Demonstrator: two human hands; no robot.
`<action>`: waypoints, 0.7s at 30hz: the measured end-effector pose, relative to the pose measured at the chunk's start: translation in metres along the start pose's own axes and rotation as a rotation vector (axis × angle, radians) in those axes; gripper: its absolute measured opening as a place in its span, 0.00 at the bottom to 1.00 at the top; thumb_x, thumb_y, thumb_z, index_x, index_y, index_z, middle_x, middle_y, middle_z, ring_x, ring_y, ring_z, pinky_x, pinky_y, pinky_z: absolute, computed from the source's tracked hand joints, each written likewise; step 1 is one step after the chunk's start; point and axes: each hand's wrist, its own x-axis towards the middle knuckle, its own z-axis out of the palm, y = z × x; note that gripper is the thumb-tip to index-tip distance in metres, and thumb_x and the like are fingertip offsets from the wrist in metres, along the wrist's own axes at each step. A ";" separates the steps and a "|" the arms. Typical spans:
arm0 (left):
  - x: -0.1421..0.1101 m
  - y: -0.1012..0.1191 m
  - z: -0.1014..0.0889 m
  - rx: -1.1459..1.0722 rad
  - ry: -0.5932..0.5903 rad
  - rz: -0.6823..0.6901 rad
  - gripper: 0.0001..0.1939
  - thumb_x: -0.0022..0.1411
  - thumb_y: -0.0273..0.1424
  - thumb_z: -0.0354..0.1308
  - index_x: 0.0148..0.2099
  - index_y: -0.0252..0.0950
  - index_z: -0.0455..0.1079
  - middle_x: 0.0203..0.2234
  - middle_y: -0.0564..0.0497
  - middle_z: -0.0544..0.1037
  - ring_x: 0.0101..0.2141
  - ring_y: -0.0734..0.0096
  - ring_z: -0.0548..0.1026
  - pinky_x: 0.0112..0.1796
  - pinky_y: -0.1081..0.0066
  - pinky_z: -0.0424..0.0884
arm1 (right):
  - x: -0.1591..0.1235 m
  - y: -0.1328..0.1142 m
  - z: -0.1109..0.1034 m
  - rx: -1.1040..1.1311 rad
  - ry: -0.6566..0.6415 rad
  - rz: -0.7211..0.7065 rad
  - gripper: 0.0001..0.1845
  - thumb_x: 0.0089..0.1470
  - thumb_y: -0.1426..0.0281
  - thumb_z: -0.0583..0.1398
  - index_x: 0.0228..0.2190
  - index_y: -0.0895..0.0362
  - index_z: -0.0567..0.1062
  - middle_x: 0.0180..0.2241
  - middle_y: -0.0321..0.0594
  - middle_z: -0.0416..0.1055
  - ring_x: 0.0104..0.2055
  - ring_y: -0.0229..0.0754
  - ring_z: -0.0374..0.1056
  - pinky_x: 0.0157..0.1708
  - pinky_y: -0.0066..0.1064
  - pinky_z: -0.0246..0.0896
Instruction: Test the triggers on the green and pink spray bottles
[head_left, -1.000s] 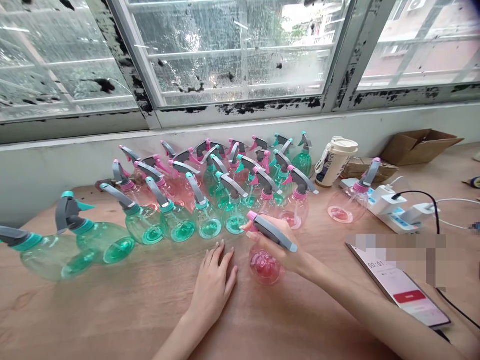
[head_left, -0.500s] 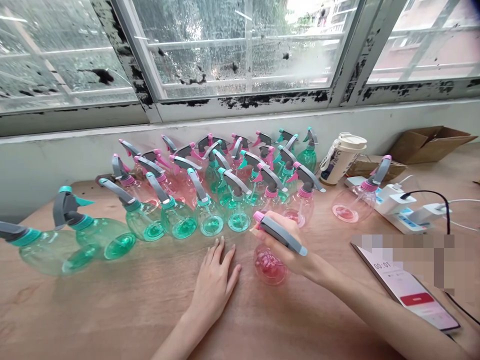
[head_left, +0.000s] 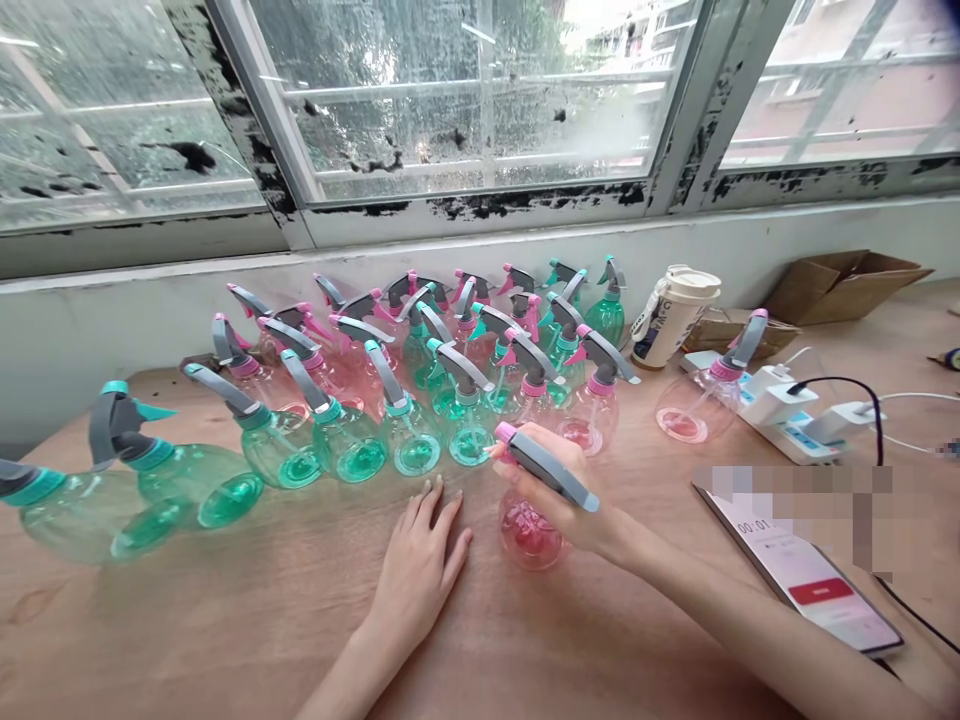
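Observation:
My right hand (head_left: 564,482) is wrapped round the neck of a pink spray bottle (head_left: 531,530), under its grey trigger head. The bottle stands on the wooden table (head_left: 247,630), and my fingers hide its collar. To its left, my left hand (head_left: 424,550) lies flat on the tabletop, fingers stretched and holding nothing. Just beyond my fingertips stand a green spray bottle (head_left: 416,440) and another green spray bottle (head_left: 470,425). Several more green and pink bottles crowd together behind them. On the right, one pink spray bottle (head_left: 697,405) stands apart.
A phone (head_left: 802,570) showing a timer lies at the right, near a white power strip (head_left: 795,435) with plugs and cables. Behind these are a lidded cup (head_left: 675,315) and an open cardboard box (head_left: 844,285). The window wall (head_left: 135,300) bounds the table's far side.
The whole view has shifted slightly, so things appear a little further left. Both hands keep about the same place on the table, the right one still round the pink spray bottle.

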 end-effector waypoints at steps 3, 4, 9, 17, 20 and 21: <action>0.000 -0.001 0.001 -0.005 0.006 -0.001 0.20 0.70 0.38 0.47 0.57 0.36 0.67 0.58 0.40 0.69 0.57 0.52 0.67 0.54 0.51 0.67 | -0.001 -0.001 -0.001 0.044 -0.014 0.035 0.05 0.59 0.68 0.57 0.33 0.57 0.71 0.29 0.37 0.68 0.30 0.38 0.66 0.32 0.30 0.60; 0.000 -0.001 0.001 -0.004 0.005 0.000 0.20 0.70 0.39 0.47 0.57 0.36 0.67 0.58 0.40 0.69 0.57 0.52 0.67 0.54 0.51 0.67 | -0.001 -0.001 -0.001 0.054 -0.021 0.040 0.05 0.59 0.68 0.57 0.33 0.57 0.71 0.29 0.37 0.68 0.29 0.38 0.66 0.31 0.29 0.60; 0.000 -0.002 0.002 0.005 -0.004 0.002 0.20 0.70 0.38 0.47 0.57 0.36 0.67 0.58 0.40 0.68 0.57 0.52 0.67 0.55 0.51 0.67 | 0.001 -0.001 -0.002 0.070 -0.042 0.044 0.08 0.58 0.70 0.57 0.26 0.56 0.67 0.24 0.32 0.63 0.23 0.33 0.59 0.25 0.27 0.53; -0.001 -0.001 0.002 -0.003 -0.002 -0.003 0.20 0.70 0.39 0.47 0.57 0.35 0.68 0.57 0.39 0.68 0.57 0.52 0.67 0.55 0.51 0.66 | -0.002 0.000 -0.002 0.043 -0.111 0.038 0.13 0.59 0.70 0.55 0.22 0.56 0.62 0.22 0.31 0.58 0.22 0.33 0.54 0.23 0.28 0.49; -0.001 -0.001 0.002 -0.023 0.007 -0.007 0.20 0.70 0.39 0.47 0.58 0.36 0.68 0.58 0.40 0.68 0.57 0.52 0.67 0.55 0.51 0.66 | -0.001 -0.001 -0.003 0.077 -0.099 0.028 0.12 0.59 0.70 0.55 0.24 0.56 0.65 0.23 0.32 0.61 0.23 0.33 0.57 0.24 0.27 0.52; -0.001 -0.001 0.002 -0.029 0.011 -0.007 0.20 0.70 0.39 0.47 0.58 0.37 0.68 0.58 0.40 0.68 0.57 0.52 0.67 0.55 0.51 0.66 | -0.001 -0.002 -0.002 0.089 -0.089 0.027 0.10 0.59 0.70 0.56 0.25 0.57 0.67 0.24 0.33 0.63 0.24 0.33 0.58 0.25 0.27 0.54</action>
